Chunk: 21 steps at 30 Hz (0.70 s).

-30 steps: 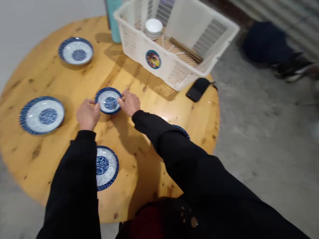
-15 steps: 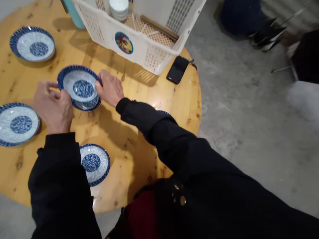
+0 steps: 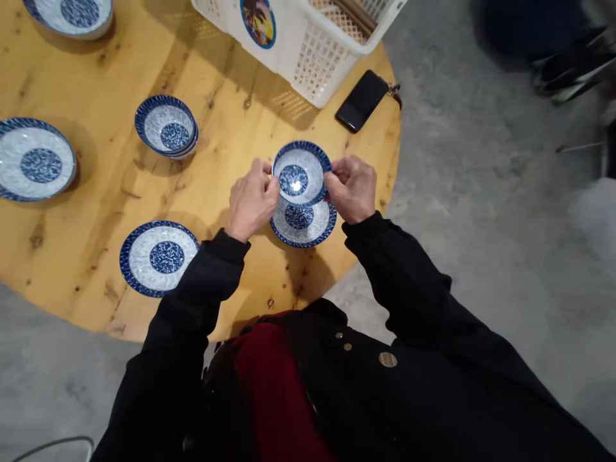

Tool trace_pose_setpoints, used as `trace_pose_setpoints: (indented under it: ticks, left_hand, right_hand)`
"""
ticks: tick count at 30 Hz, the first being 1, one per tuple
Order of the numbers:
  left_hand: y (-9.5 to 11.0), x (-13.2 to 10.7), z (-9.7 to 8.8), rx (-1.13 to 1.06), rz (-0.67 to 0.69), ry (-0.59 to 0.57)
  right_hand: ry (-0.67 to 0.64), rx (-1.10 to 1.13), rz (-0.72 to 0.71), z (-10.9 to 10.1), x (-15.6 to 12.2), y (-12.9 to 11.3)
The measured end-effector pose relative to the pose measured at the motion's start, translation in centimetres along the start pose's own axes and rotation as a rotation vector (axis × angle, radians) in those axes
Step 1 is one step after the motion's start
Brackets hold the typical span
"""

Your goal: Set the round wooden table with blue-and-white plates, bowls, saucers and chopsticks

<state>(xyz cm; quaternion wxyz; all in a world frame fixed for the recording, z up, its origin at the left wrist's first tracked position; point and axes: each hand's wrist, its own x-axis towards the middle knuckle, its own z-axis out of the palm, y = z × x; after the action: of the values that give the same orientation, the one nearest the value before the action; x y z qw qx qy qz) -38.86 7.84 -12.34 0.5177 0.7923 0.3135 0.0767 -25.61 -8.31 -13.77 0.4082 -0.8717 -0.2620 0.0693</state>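
Both of my hands hold one small blue-and-white bowl (image 3: 299,174) by its rim. My left hand (image 3: 250,200) pinches its left edge and my right hand (image 3: 352,187) grips its right edge. The bowl hangs just above a blue-and-white plate (image 3: 308,226) near the round wooden table's (image 3: 231,128) front right edge. A short stack of matching bowls (image 3: 167,127) rests further left on the table.
More blue-and-white plates lie at front left (image 3: 158,256), far left (image 3: 33,158) and the top left corner (image 3: 72,14). A white plastic basket (image 3: 308,38) stands at the back. A black phone (image 3: 362,100) lies beside it near the table edge. Grey floor lies to the right.
I lifted one bowl off the stack and carried it right and toward me, over the plate by the table edge. The view has shifted down and left.
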Motion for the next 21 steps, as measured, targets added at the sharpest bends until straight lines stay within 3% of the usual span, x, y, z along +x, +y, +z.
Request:
trace_pose_setpoints:
  ticks: [3,6,13,21]
  left_hand:
    - [-2.4,-0.4,2.6,-0.122,-0.106,-0.099]
    - [-3.2,-0.5,3.7,-0.133,-0.13,-0.183]
    - [-3.4,-0.6,4.4,0.036,-0.039,-0.256]
    - [-2.9,-0.8,4.7,0.05,-0.062,-0.25]
  right_hand:
    - [-0.03,0.01,0.099,0.0,-2.5,3.3]
    - [-0.036,-0.009,0.159,0.2,-4.0,5.0]
    - [-0.061,-0.047,0.203,0.9,-5.2,7.1]
    - [-0.062,-0.027,0.23,1.3,-5.8,7.9]
